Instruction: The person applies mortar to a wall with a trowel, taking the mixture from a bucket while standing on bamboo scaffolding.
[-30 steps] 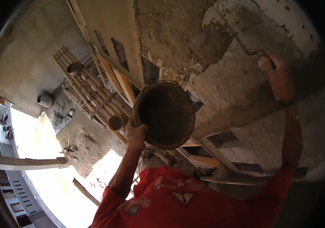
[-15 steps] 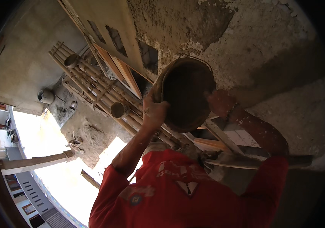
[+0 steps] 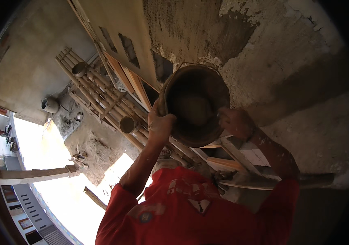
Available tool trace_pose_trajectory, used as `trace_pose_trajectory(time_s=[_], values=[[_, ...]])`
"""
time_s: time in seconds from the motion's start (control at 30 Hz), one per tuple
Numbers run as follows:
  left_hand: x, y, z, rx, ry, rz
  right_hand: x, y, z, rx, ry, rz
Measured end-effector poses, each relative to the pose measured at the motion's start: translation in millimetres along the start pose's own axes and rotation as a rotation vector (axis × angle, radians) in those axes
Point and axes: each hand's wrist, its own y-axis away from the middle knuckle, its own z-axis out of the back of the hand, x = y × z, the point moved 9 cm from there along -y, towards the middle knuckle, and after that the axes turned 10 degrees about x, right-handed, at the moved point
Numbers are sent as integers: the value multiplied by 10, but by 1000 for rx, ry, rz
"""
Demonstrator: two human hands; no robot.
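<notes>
A dark, mortar-crusted bucket (image 3: 199,141) is held up in front of my chest, its mouth facing me. My left hand (image 3: 161,127) is closed around its left side, thumb over the rim. My right hand (image 3: 236,123) is at the right edge of the mouth, fingers curled over the inner side; whether they grip the rim or something small is hidden. Inside, a paler patch of mortar (image 3: 199,109) shows at the bottom. The thin wire handle (image 3: 199,63) arches along the far rim.
Bamboo poles (image 3: 97,98) form a scaffold platform at left, carrying a small bucket (image 3: 129,124) and another bucket (image 3: 79,69). Lower down, a larger bucket (image 3: 50,105) stands on the ground. A partly plastered wall (image 3: 280,69) rises ahead, with wooden frames (image 3: 131,77) beside it.
The bucket has shifted slightly left and down, and more of its inside shows. My right hand has drawn from inside the mouth toward its right edge; my left hand keeps its hold.
</notes>
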Motion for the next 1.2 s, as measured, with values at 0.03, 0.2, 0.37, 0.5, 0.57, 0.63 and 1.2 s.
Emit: trace_pose_trajectory(time_s=[0.03,0.2,0.37,0.5,0.57,0.63,1.2], values=[[-10,27,38,-24,0,5,10,26,32,-15,-5,6],[-31,81,262,-94,60,-49,358,91,658,-67,-4,69],[-89,183,447,-116,91,-141,1159,293,1511,-53,130,203],[-80,349,627,-247,31,-123,1387,400,1932,-53,-33,263],[-63,401,629,-245,65,-131,1129,322,1905,89,-353,93],[-55,461,611,-257,82,-107,984,252,2207,-119,-66,-5],[-43,446,-320,-4,-133,-157,194,592,953,4,695,-115]])
